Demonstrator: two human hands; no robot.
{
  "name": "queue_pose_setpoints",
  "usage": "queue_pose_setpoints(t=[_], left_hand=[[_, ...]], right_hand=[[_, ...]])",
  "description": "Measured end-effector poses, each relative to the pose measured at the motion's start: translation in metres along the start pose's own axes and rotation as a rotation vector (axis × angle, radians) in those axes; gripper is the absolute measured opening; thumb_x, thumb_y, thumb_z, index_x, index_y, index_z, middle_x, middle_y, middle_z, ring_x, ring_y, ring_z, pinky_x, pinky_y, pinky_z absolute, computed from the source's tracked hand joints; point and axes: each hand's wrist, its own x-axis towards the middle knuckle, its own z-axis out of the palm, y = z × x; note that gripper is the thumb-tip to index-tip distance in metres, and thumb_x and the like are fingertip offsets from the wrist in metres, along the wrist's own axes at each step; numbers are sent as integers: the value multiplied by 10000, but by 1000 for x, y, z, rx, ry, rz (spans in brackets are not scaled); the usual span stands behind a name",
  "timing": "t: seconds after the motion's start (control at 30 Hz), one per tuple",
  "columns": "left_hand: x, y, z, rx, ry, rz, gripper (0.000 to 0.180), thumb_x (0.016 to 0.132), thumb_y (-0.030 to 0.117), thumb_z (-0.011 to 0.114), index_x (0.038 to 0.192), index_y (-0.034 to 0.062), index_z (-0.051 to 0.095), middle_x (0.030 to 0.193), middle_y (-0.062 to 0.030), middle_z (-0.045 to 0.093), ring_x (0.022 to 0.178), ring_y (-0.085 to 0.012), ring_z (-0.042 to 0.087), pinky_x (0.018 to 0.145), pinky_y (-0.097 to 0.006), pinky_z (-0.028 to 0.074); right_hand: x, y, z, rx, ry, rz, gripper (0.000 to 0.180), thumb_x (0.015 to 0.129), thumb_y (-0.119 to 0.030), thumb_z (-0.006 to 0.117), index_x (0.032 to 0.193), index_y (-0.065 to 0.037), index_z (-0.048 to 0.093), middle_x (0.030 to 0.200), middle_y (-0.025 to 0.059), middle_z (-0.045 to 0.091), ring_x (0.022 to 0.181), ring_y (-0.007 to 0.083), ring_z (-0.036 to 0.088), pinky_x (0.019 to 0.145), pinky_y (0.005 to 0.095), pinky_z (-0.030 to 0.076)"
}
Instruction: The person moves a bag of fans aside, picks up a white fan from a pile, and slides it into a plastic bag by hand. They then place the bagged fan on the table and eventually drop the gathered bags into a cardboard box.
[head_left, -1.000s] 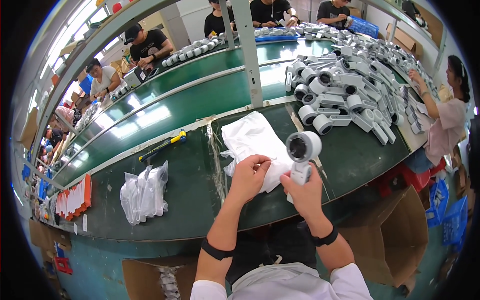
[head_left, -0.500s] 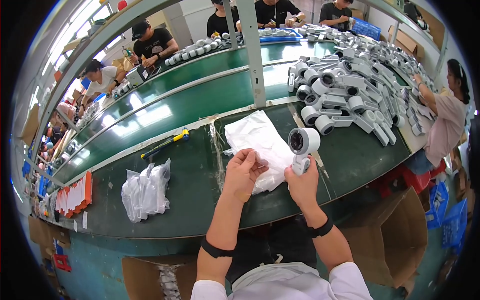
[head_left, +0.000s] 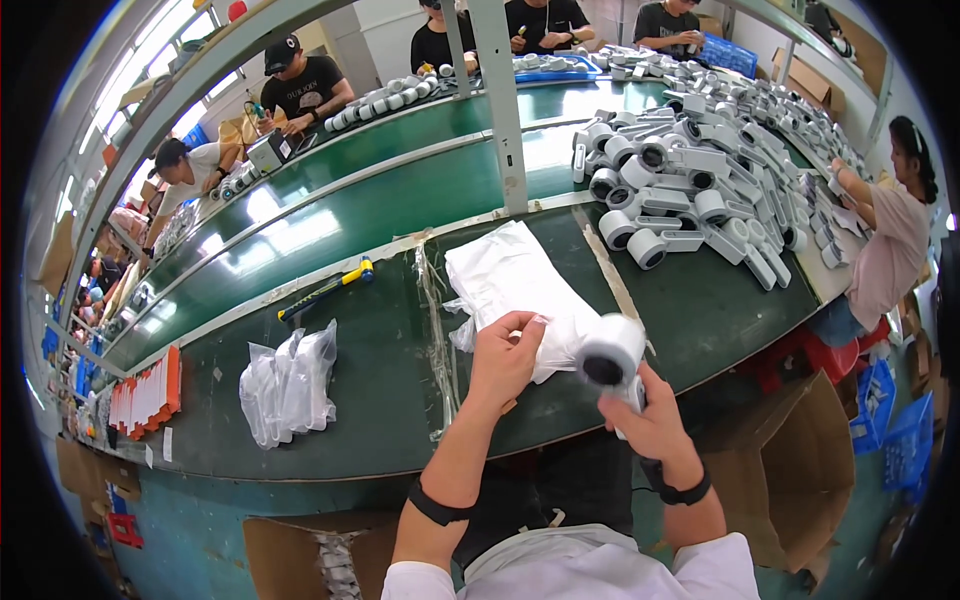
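My right hand [head_left: 655,415] grips a white handheld fan [head_left: 618,340] by its handle. The fan's round head, with a dark opening, is tilted toward the lower left and slightly blurred. My left hand [head_left: 503,360] is closed in a pinch at the near part of a stack of thin white plastic bags [head_left: 515,275]. The bag edge between its fingertips is hard to make out. The stack lies on the dark green table [head_left: 390,380], partly covered by my left hand and the fan.
Bagged white pieces [head_left: 290,385] lie at left, beside orange-and-white boxes [head_left: 147,392]. A yellow-and-black hammer [head_left: 328,288] rests near the table's far edge. Many fans [head_left: 700,190] are heaped at right. An open carton [head_left: 790,470] stands below right; co-workers sit around the line.
My right hand has moved right and down with the fan, whose head has tipped downward. My left hand has shifted slightly right, its fingers now pinched closer.
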Motion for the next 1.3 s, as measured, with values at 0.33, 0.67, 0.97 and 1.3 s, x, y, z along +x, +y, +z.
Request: queue_pose_setpoints(t=[0.33,0.67,0.97,1.3], left_hand=[[-4,18,-8,-3,-216,-46,227,943,175,637,1066,-8,694,872,-68,695,744,-97,625,640,-224,490],[-27,25,-5,521,-75,472,154,871,131,697,998,46,720,974,-45,585,632,-106,561,588,-250,460],[-76,-3,28,658,-80,874,178,792,77,729,967,92,703,809,-84,598,590,-247,601,534,-345,495],[-76,0,-8,571,-80,831,291,712,75,815,967,49,678,892,-99,647,814,-276,627,704,-361,517]], right_hand=[[27,-44,-13,-263,-568,209,975,883,-213,684,1554,-94,-13,776,63,662,547,127,589,525,272,488],[29,-26,13,15,-438,308,643,937,-209,619,1487,-84,312,820,62,625,578,115,579,495,260,498],[25,10,56,317,135,-74,479,899,-64,640,1273,-5,347,1134,117,577,1031,158,575,866,302,499],[23,8,57,530,-95,77,441,1016,-317,520,1360,-61,413,1128,64,610,960,127,609,791,284,517]])
